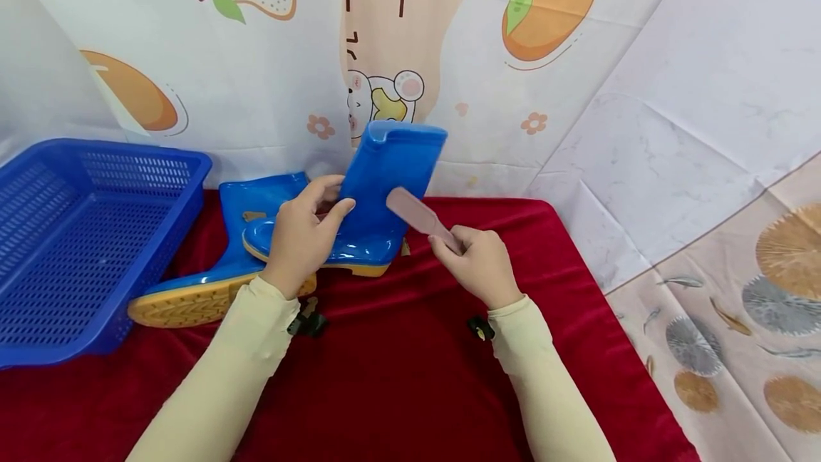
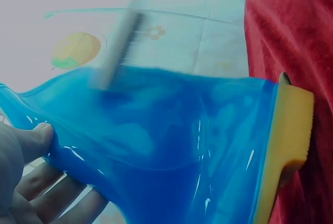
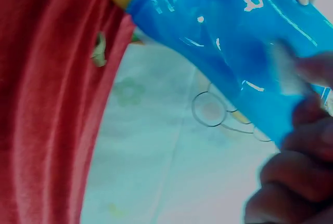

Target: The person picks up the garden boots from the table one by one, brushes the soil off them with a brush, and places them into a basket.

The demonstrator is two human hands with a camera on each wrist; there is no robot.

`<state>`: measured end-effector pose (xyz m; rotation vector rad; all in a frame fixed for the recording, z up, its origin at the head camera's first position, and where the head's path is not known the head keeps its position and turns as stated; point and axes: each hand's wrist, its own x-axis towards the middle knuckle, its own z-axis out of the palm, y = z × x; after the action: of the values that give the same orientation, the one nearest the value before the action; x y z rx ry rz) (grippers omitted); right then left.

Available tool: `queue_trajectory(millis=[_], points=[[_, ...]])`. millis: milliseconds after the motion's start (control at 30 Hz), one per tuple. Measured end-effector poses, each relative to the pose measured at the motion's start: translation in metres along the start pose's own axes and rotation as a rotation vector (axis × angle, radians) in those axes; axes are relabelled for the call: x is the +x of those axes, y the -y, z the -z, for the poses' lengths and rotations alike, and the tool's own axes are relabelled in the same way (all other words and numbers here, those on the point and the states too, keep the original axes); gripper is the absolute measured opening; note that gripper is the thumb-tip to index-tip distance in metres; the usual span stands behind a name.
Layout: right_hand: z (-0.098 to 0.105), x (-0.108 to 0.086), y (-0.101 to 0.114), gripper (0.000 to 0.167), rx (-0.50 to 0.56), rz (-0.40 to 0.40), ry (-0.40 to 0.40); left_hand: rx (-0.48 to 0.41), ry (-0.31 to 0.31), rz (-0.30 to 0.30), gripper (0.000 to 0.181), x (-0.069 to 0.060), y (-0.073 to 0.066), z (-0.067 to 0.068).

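A blue rain boot (image 1: 391, 170) with a yellow sole stands upright on the red cloth. My left hand (image 1: 303, 230) grips the front of its shaft, thumb on the near side and fingers (image 2: 57, 193) round the edge. My right hand (image 1: 477, 262) holds a pinkish brush (image 1: 413, 212) by its handle, its head against the side of the shaft. In the left wrist view the brush (image 2: 117, 52) is blurred, with bristles along one edge. A second blue rain boot (image 1: 240, 227) lies on its side at the left, yellow sole toward me, partly hidden by my left hand and the upright boot's toe.
A blue plastic basket (image 1: 199, 162) with perforated walls stands at the left, close to the lying boot. Small brown scraps (image 1: 254, 216) show on the lying boot and on the red cloth (image 1: 398, 376). A printed curtain (image 1: 256, 91) hangs behind the table.
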<state>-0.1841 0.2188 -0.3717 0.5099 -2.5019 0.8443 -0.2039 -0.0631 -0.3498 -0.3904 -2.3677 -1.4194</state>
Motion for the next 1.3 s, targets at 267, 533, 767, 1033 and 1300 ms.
queue_trajectory(millis=[267,533,767,1033,1300], points=[[0.002,0.003,0.012,0.044,0.135,0.123,-0.4,0.006,0.026,-0.044,0.037,-0.002,-0.005,-0.002],[-0.006,0.002,0.004,0.038,0.097,0.051,-0.435,0.0,0.019,-0.052,0.038,-0.003,-0.006,-0.002],[-0.013,0.002,-0.007,0.036,0.098,-0.012,-0.483,-0.005,0.008,-0.054,0.038,-0.003,-0.007,-0.002],[-0.015,0.003,-0.013,0.036,0.093,-0.011,-0.467,0.014,0.006,-0.065,0.041,-0.004,-0.007,-0.001],[-0.01,0.003,-0.013,0.041,0.181,-0.057,-0.406,0.005,-0.001,-0.072,0.036,-0.003,-0.005,-0.004]])
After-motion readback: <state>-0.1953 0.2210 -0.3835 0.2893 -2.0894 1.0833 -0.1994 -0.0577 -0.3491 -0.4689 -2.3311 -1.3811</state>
